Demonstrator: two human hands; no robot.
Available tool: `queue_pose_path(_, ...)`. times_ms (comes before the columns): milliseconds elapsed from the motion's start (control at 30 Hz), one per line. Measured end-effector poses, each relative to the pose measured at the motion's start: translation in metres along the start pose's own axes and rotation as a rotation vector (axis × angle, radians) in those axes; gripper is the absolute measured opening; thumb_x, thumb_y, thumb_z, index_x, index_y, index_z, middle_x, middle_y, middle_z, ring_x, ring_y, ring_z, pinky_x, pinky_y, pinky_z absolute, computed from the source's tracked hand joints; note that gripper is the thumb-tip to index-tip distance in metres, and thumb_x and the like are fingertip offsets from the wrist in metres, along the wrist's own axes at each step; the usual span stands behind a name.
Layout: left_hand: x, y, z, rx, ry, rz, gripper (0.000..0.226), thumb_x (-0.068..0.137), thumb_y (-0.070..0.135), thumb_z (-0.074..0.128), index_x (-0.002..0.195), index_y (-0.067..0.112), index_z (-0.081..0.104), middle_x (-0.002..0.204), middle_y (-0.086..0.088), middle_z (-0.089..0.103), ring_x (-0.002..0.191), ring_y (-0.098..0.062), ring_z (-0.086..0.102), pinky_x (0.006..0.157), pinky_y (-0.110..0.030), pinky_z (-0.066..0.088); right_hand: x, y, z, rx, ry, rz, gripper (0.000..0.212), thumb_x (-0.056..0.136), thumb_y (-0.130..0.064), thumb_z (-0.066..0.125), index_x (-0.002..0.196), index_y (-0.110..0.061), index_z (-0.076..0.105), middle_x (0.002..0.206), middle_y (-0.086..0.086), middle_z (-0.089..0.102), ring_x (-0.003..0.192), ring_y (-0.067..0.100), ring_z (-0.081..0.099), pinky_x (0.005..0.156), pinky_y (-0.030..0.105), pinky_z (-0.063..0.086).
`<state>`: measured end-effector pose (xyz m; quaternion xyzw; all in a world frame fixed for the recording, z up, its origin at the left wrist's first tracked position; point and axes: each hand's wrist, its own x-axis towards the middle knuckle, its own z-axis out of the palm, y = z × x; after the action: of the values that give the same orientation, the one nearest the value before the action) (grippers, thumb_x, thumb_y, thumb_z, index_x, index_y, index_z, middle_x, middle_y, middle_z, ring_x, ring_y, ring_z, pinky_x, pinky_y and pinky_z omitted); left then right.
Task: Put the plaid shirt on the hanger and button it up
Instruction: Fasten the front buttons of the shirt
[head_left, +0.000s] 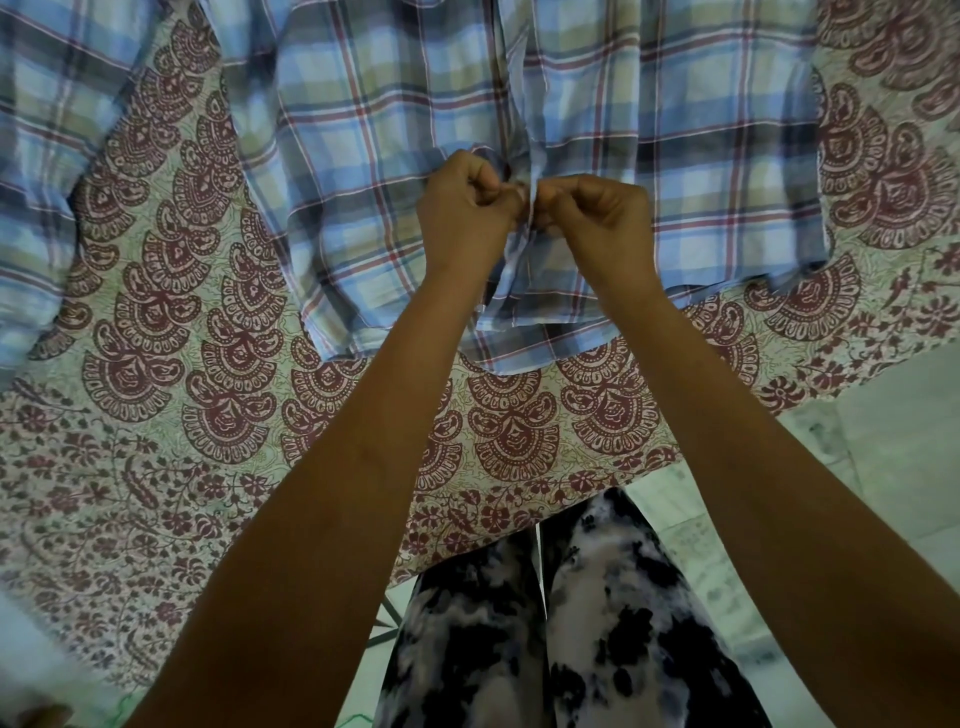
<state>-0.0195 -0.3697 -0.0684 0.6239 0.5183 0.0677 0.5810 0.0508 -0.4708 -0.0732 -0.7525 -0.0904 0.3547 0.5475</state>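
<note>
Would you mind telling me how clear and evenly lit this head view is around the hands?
Head view: dim, soft light, no glare; both hands, left and right, and the shirt placket are fairly sharp; the bedsheet blurs toward the lower-left corner; wide-angle distortion bends the edges.

We see the plaid shirt (374, 156) spread on a paisley bedsheet (208, 415) — left hand (465, 208) and right hand (597, 218) pinch its front placket low down (button itself hidden), fingers curled tight.
</note>
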Motion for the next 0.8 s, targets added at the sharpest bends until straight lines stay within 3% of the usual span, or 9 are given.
queue_pose_path(100,-0.003,0.001,0.000,-0.015,-0.001,-0.055,0.036,0.070,-0.006,0.062,0.061,0.022,0.041,0.062,-0.005,0.051,0.066,-0.026,0.055,0.072,-0.053,0.055,0.002,0.004,0.002,-0.016,0.038,0.022,0.010,0.080,-0.001,0.063,0.080,-0.008,0.071,0.062,-0.016,0.068,0.064,0.003,0.064,0.068,0.022,0.053)
queue_pose_path(200,-0.007,0.006,-0.002,-0.040,-0.009,-0.117,0.029,0.077,-0.006,0.057,0.065,0.019,0.046,0.065,-0.005,0.056,0.063,-0.021,0.058,0.070,-0.041,0.056,0.000,0.001,0.008,-0.143,0.054,-0.037,0.008,0.080,-0.005,0.066,0.086,-0.002,0.069,0.070,-0.009,0.066,0.065,-0.001,0.062,0.067,0.017,0.052)
queue_pose_path(300,-0.008,0.014,-0.003,-0.202,-0.044,-0.263,0.021,0.084,-0.004,0.047,0.074,0.012,0.052,0.073,-0.008,0.058,0.066,-0.019,0.058,0.069,-0.031,0.054,-0.005,-0.001,0.015,-0.373,0.094,-0.170,0.012,0.081,-0.014,0.065,0.088,-0.004,0.067,0.077,-0.002,0.064,0.070,0.011,0.063,0.068,0.023,0.054)
queue_pose_path(433,-0.009,0.012,-0.004,-0.276,-0.110,-0.302,0.008,0.087,0.010,0.060,0.093,0.007,0.063,0.097,-0.016,0.068,0.088,-0.026,0.066,0.077,-0.028,0.057,-0.007,0.000,0.022,-0.484,0.151,-0.267,0.013,0.083,-0.018,0.062,0.087,-0.007,0.065,0.082,0.007,0.068,0.071,0.018,0.064,0.066,0.038,0.055)
queue_pose_path(533,-0.008,0.010,-0.005,-0.281,-0.104,-0.314,0.002,0.086,0.011,0.063,0.085,0.011,0.064,0.090,-0.010,0.068,0.082,-0.018,0.064,0.071,-0.022,0.054,-0.010,0.002,0.026,-0.544,0.184,-0.312,0.012,0.083,-0.017,0.060,0.081,-0.006,0.063,0.080,0.010,0.066,0.068,0.022,0.062,0.062,0.043,0.052)
queue_pose_path(633,-0.005,0.009,-0.005,-0.286,-0.111,-0.330,0.015,0.088,0.010,0.061,0.074,0.015,0.060,0.083,-0.007,0.064,0.079,-0.016,0.060,0.069,-0.021,0.053,-0.011,0.004,0.027,-0.544,0.228,-0.355,0.013,0.084,-0.016,0.062,0.078,-0.004,0.063,0.077,0.012,0.063,0.064,0.022,0.061,0.057,0.041,0.050)
queue_pose_path(800,-0.007,0.007,-0.008,-0.366,-0.113,-0.310,0.021,0.090,0.008,0.057,0.070,0.013,0.054,0.071,-0.005,0.058,0.063,-0.013,0.054,0.059,-0.020,0.050,-0.012,0.003,0.031,-0.330,0.217,-0.237,0.009,0.084,-0.012,0.063,0.083,-0.004,0.066,0.079,0.009,0.067,0.068,0.014,0.062,0.065,0.032,0.053)
